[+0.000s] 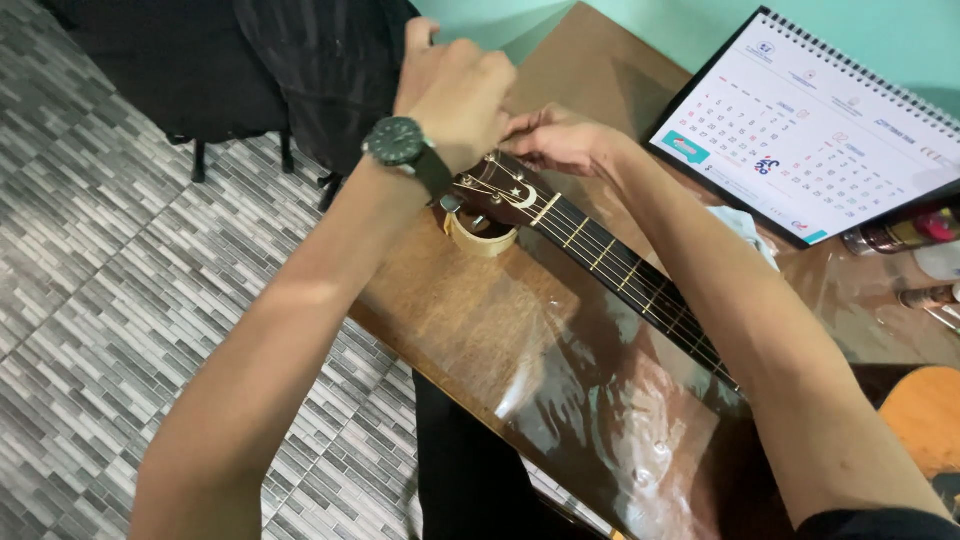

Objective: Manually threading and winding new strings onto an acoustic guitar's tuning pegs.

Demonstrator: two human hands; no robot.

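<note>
An acoustic guitar lies across the brown table (500,340), its dark neck (620,270) running from the orange body (925,420) at lower right up to the headstock (500,190). The headstock rests on a tan tape roll (480,240). My left hand (455,85), with a dark wristwatch (398,140) on its wrist, is curled over the far end of the headstock and hides that end. My right hand (560,140) pinches at the headstock's far edge, fingertips next to my left hand. What the fingers grip there is hidden.
A spiral desk calendar (800,130) stands at the back right, against a teal wall. A white cloth (745,230) and small bottles (900,235) lie beside it. A black bag on a dark chair (300,70) stands past the table's left edge, over grey tiled floor (100,250).
</note>
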